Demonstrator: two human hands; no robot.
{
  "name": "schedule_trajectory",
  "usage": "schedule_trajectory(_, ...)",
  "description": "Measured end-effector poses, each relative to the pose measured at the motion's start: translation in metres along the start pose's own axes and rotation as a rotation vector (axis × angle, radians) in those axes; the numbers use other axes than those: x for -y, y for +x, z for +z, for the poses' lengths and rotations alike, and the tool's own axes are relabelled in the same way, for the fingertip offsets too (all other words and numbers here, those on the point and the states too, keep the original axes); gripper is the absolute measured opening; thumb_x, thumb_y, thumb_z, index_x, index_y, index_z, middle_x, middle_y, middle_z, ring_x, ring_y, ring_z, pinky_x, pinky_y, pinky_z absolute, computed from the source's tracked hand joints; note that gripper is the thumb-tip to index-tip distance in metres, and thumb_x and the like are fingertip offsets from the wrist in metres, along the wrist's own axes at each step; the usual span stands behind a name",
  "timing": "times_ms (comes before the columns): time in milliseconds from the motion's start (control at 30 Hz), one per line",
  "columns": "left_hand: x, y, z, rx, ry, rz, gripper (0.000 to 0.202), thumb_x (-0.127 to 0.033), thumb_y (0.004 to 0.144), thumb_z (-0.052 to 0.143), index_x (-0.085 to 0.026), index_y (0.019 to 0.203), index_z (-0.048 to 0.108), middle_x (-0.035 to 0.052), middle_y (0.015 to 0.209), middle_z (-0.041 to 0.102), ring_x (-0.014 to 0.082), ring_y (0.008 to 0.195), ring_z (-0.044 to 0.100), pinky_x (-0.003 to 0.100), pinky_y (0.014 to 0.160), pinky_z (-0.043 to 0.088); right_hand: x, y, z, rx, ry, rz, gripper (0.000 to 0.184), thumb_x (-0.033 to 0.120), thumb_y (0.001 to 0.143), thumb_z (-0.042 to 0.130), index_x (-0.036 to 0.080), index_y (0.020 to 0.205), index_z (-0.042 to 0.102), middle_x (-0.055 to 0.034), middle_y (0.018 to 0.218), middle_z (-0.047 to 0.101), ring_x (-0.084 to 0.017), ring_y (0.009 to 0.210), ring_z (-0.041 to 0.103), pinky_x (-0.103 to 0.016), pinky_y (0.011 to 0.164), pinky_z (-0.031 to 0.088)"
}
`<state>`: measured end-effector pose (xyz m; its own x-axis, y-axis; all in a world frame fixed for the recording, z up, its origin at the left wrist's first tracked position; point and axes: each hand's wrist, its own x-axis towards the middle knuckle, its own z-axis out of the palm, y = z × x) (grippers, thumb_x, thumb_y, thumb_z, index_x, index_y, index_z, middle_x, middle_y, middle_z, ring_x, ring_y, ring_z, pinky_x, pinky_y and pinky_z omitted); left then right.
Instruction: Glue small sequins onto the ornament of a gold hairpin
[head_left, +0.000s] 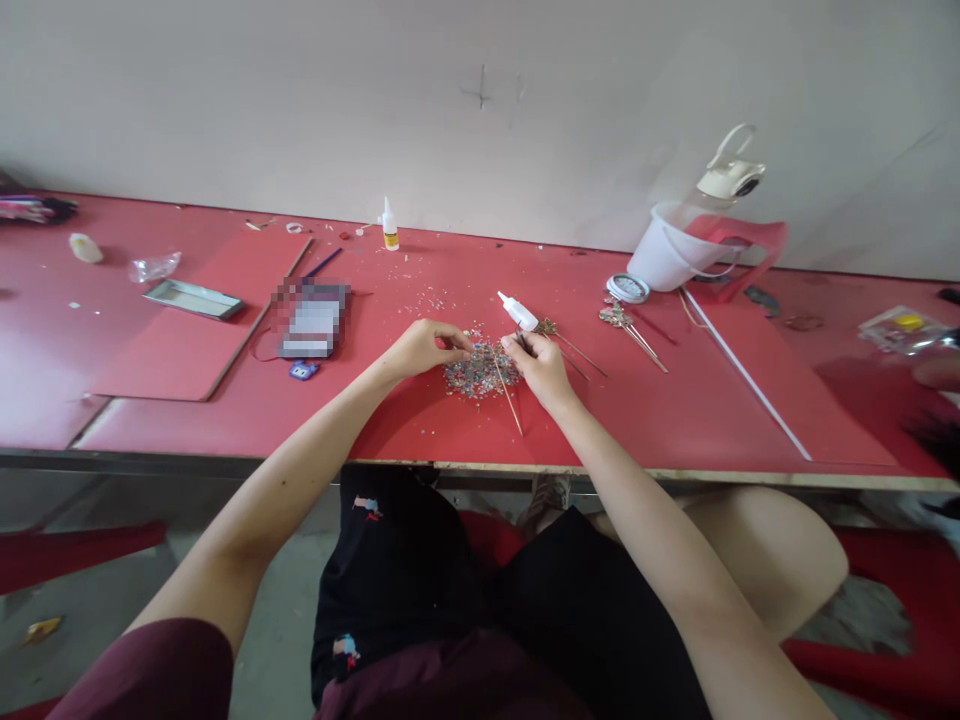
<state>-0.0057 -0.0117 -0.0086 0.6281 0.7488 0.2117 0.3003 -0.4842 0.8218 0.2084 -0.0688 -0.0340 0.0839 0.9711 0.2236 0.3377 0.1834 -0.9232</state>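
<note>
My left hand (pixel 430 348) has its thumb and fingers closed at the ornate head of a hairpin, whose thin gold-coloured stick (pixel 510 398) slants down toward me. Just right of it, my right hand (pixel 541 368) pinches dark, slim tweezers (pixel 527 343); their tips are hard to make out. Beneath both hands spreads a pile of small multicoloured chips (pixel 478 382). Behind my right hand lies a white glue bottle (pixel 517 312) on its side, with another hairpin (pixel 574 346) partly hidden by the hand. More ornate hairpins (pixel 634 332) lie farther right.
A second glue bottle (pixel 391 228) stands near the wall. Left on the red table (pixel 390 420) are a blurred-out device (pixel 311 320), a shallow tray (pixel 193 299) and a board (pixel 187 350). Right are a round tin (pixel 627 288), a white bucket (pixel 660 250) and a plastic box (pixel 904 330) beside another person's hand.
</note>
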Motion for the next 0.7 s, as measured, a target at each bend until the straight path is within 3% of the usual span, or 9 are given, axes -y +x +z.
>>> schedule_trajectory(300,0.006,0.001,0.008,0.037,-0.020,0.043,0.028,-0.033,0.078,0.069,-0.018,0.102,0.068,0.0025,0.080,0.071,0.0119,0.072,0.063,0.025,0.072,0.046,0.006,-0.001,0.002,0.003,-0.014,-0.026,0.036,0.051,0.082,0.058,0.019,0.068,0.052,0.0034,0.061,0.040,-0.010,0.056,0.035,-0.025,0.054,0.030)
schedule_trajectory(700,0.010,0.001,0.011,0.037,-0.016,0.084,0.028,-0.034,0.080,0.068,-0.019,0.104,0.067,0.0023,0.081,0.070,0.0119,0.074,0.063,0.025,0.070,0.045,0.009,-0.003,0.003,0.034,-0.040,-0.074,0.035,0.048,0.084,0.057,0.019,0.066,0.050,0.0030,0.062,0.039,-0.010,0.059,0.036,-0.026,0.058,0.031)
